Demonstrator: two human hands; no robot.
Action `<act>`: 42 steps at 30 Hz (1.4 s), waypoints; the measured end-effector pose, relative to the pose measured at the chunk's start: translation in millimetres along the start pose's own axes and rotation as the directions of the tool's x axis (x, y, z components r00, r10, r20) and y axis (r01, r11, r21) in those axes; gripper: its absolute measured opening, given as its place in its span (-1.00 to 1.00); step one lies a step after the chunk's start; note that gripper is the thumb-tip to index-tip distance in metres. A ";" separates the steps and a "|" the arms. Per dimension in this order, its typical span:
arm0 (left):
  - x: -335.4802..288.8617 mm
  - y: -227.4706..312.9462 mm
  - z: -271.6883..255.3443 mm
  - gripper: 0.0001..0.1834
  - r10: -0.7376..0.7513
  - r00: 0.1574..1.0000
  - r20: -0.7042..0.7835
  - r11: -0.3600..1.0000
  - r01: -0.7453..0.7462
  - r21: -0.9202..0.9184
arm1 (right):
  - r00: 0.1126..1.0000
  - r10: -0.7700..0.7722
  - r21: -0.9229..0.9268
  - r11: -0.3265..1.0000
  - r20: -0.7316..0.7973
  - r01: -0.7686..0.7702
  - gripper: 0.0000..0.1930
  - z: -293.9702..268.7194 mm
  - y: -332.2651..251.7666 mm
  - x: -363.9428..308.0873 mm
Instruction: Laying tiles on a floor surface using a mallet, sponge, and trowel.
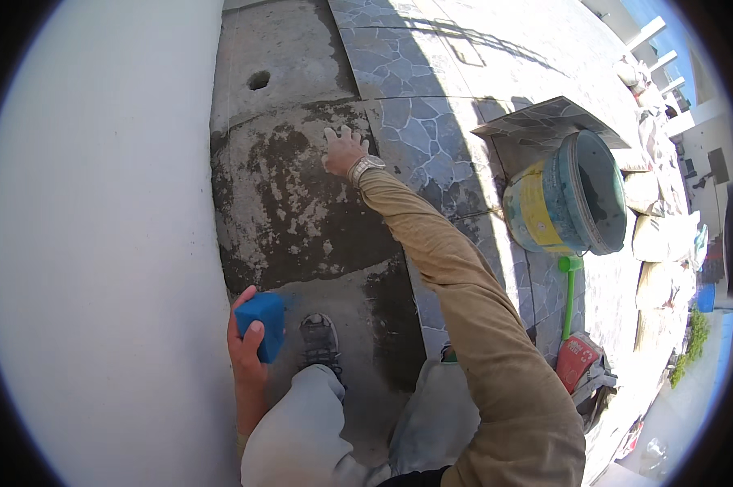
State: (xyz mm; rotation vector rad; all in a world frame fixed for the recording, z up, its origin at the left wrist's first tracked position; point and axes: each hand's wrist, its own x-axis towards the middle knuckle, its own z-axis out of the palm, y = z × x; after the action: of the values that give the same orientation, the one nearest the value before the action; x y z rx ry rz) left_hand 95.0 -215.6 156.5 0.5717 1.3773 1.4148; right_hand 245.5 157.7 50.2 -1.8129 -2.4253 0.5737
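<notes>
A blue sponge (271,318) is gripped in my left hand (248,347), low beside the white wall, with the thumb pressed against its near face. My right hand (344,151), a watch on its wrist, reaches far forward with fingers spread and nothing in them. It is at the edge where the damp, patchy mortar bed (301,195) meets the grey stone-pattern tiles (419,134). Whether the fingertips press on the surface is hard to tell.
The white wall (115,243) runs along the left. A round hole (258,79) lies in the far concrete. To the right stand a teal bucket (537,207), a loose tile (545,118) behind it, a green long-handled tool (569,300), a red bag (577,361) and several sacks (655,239).
</notes>
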 end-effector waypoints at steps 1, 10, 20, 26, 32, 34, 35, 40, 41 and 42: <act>-3.0 -0.9 2.7 -0.23 0.017 1.000 -0.011 1.000 -0.017 0.013 | 0.999 -0.031 0.089 0.996 0.006 0.031 -0.33 -9.8 21.7 -29.0; -13.6 5.4 -1.8 -0.33 0.602 0.416 0.681 -0.109 -0.803 0.587 | 0.526 0.499 0.236 0.840 -0.689 -0.488 -0.75 -125.8 323.3 -503.7; -3.4 12.1 77.3 -0.29 0.484 0.731 0.481 0.355 -0.666 0.656 | -0.261 0.891 0.547 -0.017 -0.372 -0.837 -0.56 -59.8 529.8 -903.8; -26.6 20.6 117.9 -0.32 0.124 0.967 0.223 0.888 -0.209 0.410 | 0.205 0.824 0.251 0.382 -0.528 -0.889 -0.64 8.1 578.8 -884.6; -19.6 -1.5 97.5 -0.32 -0.027 0.978 0.205 0.994 0.006 0.106 | 0.076 0.937 0.515 0.253 -0.340 -0.819 -0.67 -16.5 551.3 -874.3; -16.2 -9.0 92.7 -0.32 -0.012 0.976 0.216 0.997 -0.004 0.072 | 0.022 0.964 0.719 0.214 -0.266 -0.661 -0.68 -29.1 546.1 -865.6; -14.0 -11.9 93.2 -0.32 -0.027 0.978 0.206 0.998 0.014 0.065 | -0.006 0.975 0.806 0.180 -0.222 -0.564 -0.68 -35.0 544.1 -862.3; -10.5 -9.3 95.8 -0.38 -0.081 0.977 0.196 0.995 0.092 -0.047 | -0.054 0.994 0.987 0.085 -0.093 -0.135 -0.68 -51.1 530.5 -867.4; -11.4 -7.2 94.0 -0.38 -0.093 0.980 0.176 0.993 0.103 -0.050 | -0.051 0.995 0.995 0.080 -0.083 -0.066 -0.68 -53.1 529.0 -871.4; -12.0 -4.2 90.6 -0.38 -0.088 0.986 0.143 0.993 0.099 -0.070 | -0.040 0.996 0.996 0.084 -0.084 0.000 -0.68 -55.2 527.9 -876.2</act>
State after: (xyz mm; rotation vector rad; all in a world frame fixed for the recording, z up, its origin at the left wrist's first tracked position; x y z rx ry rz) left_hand 179.9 -188.0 177.1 0.5389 1.2177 1.3212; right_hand 1011.5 -522.0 79.0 -1.7688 -0.0253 0.3822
